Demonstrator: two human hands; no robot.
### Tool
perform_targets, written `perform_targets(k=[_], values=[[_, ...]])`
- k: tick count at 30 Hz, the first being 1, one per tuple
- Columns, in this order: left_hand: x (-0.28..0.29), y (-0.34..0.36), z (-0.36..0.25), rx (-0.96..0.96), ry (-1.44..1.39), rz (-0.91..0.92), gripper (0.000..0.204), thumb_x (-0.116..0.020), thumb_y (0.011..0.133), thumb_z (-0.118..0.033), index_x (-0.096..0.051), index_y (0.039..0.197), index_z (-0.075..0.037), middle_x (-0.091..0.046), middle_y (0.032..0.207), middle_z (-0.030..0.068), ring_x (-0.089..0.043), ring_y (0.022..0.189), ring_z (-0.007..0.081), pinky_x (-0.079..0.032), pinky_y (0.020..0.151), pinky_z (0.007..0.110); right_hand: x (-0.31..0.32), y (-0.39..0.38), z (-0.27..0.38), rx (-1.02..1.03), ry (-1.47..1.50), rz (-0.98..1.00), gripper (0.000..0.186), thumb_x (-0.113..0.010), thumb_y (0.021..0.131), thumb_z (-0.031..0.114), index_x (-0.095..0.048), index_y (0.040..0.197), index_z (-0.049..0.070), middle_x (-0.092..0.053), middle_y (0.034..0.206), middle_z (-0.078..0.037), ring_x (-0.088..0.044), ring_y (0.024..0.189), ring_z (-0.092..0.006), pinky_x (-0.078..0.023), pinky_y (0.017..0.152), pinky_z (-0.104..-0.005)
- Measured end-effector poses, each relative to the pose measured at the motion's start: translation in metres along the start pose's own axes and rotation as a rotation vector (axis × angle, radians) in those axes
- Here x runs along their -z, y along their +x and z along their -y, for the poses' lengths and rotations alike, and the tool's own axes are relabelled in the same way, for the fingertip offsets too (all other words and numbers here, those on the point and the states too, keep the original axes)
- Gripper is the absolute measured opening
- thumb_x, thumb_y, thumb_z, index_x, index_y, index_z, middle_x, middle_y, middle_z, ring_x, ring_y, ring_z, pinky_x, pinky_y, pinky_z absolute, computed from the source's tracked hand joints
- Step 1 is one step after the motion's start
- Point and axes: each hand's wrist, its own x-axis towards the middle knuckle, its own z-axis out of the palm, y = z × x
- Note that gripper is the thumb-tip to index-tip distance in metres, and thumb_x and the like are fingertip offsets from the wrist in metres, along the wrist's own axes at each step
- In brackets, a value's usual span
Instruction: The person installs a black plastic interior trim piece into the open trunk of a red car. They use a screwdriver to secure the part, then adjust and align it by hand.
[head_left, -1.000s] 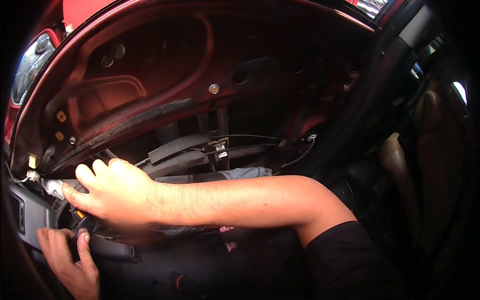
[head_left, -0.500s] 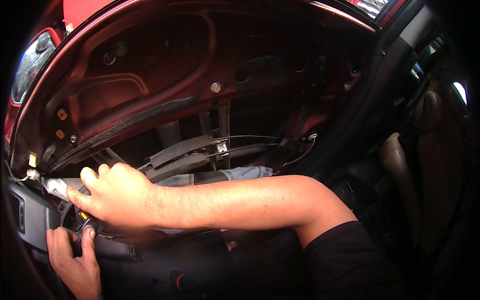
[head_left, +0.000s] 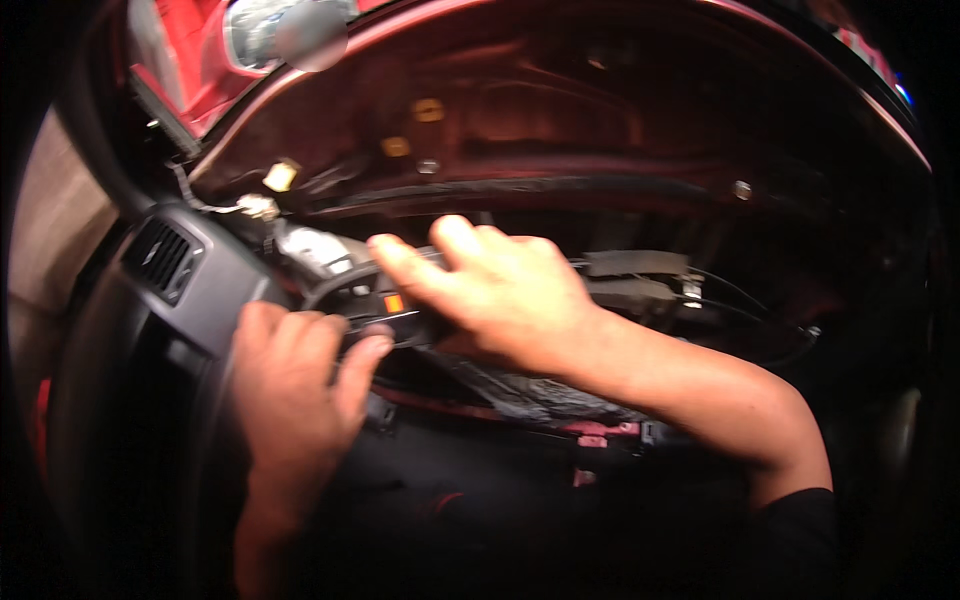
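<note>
A dark red car door point(head_left: 560, 120) stands with its bare inner metal showing. In front of it is a black plastic trim piece point(head_left: 330, 288) bearing a small orange mark point(head_left: 393, 302). My left hand point(head_left: 300, 380) closes on the near edge of this piece, thumb on top and fingers folded beside it. From the right, my right hand point(head_left: 500, 285) reaches across and grips the piece's far side, index finger stretched along it and its other fingers partly hidden. A white connector with wires point(head_left: 258, 207) hangs at the door's left end, beyond my hands.
At the left is a grey dashboard end with an air vent point(head_left: 165, 262). Black cables point(head_left: 745, 290) run along the door opening to the right. A side mirror point(head_left: 262, 35) shows past the door's top left. Dark trim with pinkish clips point(head_left: 592, 437) lies below.
The view has swung left, so the door and hands appear farther right and more of the dashboard shows. Both hands stay on the black trim piece; more of its orange mark is exposed.
</note>
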Motion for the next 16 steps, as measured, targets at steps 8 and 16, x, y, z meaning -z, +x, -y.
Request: perform_targets(k=[8, 16], values=[[-0.001, -0.001, 0.001, 0.069, -0.028, 0.000, 0.039, -0.089, 0.067, -0.028, -0.056, 0.068, -0.007, -0.057, 0.073, 0.0064, -0.053, 0.078, 0.0304, -0.044, 0.071, 0.044, -0.001, 0.002, 0.006, -0.011, -0.026, 0.091, 0.090, -0.088, 0.066, 0.026, -0.049, 0.148, 0.022, -0.053, 0.098, -0.010, -0.065, 0.081, -0.0264, -0.058, 0.064, -0.0388], [0.002, -0.003, -0.002, 0.099, 0.041, 0.047, 0.040, -0.090, 0.066, -0.028, -0.056, 0.067, -0.007, -0.057, 0.070, 0.0073, -0.053, 0.074, 0.0308, -0.044, 0.067, 0.045, -0.002, 0.005, 0.012, -0.040, -0.014, 0.195, 0.080, -0.083, 0.078, 0.030, -0.048, 0.149, 0.022, -0.054, 0.103, -0.011, -0.066, 0.083, -0.0281, -0.059, 0.066, -0.0396]])
